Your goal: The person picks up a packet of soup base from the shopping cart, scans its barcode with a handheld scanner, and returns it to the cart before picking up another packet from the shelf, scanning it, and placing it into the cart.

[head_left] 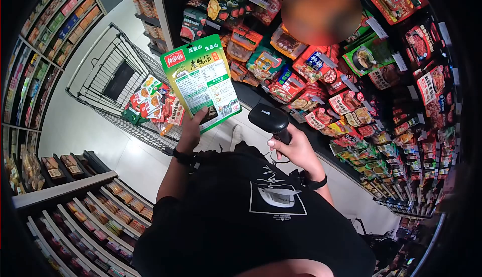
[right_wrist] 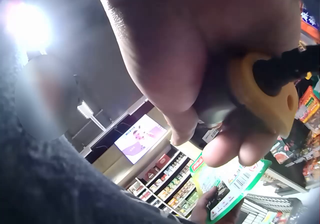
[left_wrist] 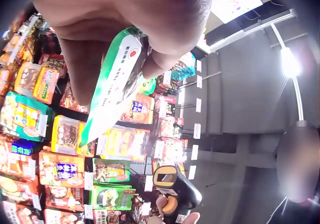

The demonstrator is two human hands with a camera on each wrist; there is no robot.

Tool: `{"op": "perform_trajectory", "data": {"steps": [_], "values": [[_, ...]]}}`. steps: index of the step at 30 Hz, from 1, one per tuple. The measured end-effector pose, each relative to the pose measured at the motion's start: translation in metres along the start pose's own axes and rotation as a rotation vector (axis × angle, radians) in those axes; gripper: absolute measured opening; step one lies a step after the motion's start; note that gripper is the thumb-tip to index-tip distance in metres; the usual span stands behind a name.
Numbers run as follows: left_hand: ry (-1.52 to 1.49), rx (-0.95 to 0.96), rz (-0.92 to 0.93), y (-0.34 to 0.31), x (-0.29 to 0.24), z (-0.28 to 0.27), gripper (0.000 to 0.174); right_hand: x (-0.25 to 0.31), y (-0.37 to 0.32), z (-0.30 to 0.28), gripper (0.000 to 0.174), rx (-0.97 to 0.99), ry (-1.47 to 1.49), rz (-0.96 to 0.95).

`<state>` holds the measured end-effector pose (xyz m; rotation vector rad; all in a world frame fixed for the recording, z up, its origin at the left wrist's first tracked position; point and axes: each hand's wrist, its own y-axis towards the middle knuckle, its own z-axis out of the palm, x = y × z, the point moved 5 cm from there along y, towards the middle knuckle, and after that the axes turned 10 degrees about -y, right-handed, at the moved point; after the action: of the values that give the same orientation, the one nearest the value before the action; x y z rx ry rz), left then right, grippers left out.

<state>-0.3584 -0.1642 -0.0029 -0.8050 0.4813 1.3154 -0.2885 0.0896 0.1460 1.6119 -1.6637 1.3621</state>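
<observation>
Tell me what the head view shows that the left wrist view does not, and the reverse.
Only the head view shows the shopping cart and pale floor. Only the left wrist view shows the ceiling light and the orange trigger of the scanner. Both show the left hand gripping the packet and the right hand holding the scanner.

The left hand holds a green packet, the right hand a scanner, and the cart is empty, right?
The cart isn't empty: the head view shows several packets in it. The left hand does hold the green packet, the right hand the scanner.
</observation>
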Motion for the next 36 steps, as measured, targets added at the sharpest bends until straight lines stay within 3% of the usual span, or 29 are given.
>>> {"op": "perform_trajectory", "data": {"steps": [14, 26, 31, 33, 36], "values": [[-0.248, 0.126, 0.008, -0.004, -0.003, -0.002, 0.035, 0.019, 0.013, 0.019, 0.053, 0.143, -0.311, 0.045], [-0.318, 0.072, -0.019, 0.018, 0.022, -0.025, 0.036, -0.013, 0.03, 0.026, 0.048, 0.133, -0.364, -0.014], [-0.282, 0.109, -0.055, 0.025, 0.024, -0.003, 0.036, -0.013, 0.024, 0.02, 0.046, 0.126, -0.335, 0.036], [-0.259, 0.125, -0.077, 0.024, 0.026, 0.005, 0.036, -0.011, 0.024, 0.016, 0.047, 0.074, -0.478, -0.101], [-0.248, 0.149, -0.113, 0.022, 0.028, 0.018, 0.036, -0.014, 0.021, 0.015, 0.048, 0.062, -0.392, -0.076]]}}
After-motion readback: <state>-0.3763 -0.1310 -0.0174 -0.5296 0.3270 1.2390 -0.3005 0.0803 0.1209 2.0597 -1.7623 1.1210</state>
